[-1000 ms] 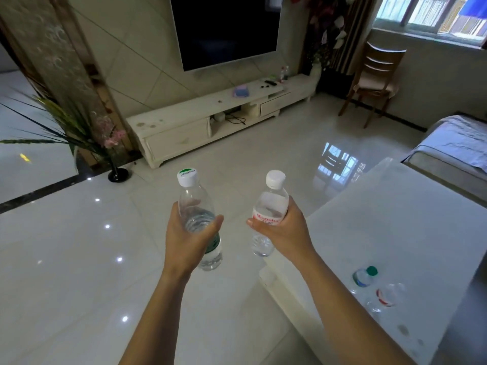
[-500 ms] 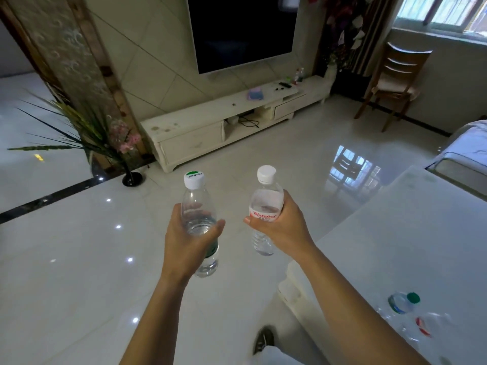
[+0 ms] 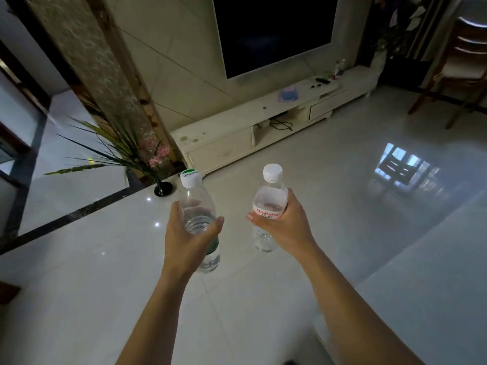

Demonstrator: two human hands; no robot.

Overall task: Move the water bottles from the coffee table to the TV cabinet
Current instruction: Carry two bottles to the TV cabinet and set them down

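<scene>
Standing at the far left of the glossy floor (image 3: 79, 272), a spiky plant with pink blossoms (image 3: 126, 154) rises from a small black vase (image 3: 163, 188) beside a patterned wall panel (image 3: 100, 75). Right of it, the left hand (image 3: 188, 239) is wrapped around the middle of a clear water bottle with a green label (image 3: 197, 219), thumb across the front, holding it upright in the air above the floor; its white cap carries a green mark. Just beside it, apart and not touching, the right hand (image 3: 282, 225) grips a second water bottle with a red label (image 3: 268, 206), also upright and capped in white, fingers closed around the label band. Both bottles look partly filled, though the dim light makes the water level hard to judge. Beyond them, against the tiled wall, the white TV cabinet (image 3: 224, 143) runs rightward under a dark television (image 3: 271, 30); a blue flat item (image 3: 288, 94) and a black remote (image 3: 322, 80) lie on its top, and small bottles, too distant to make out, stand near its right end. A wooden chair (image 3: 458, 72) is at the far right. The pale tabletop (image 3: 434, 285) fills the lower right corner of the view.
</scene>
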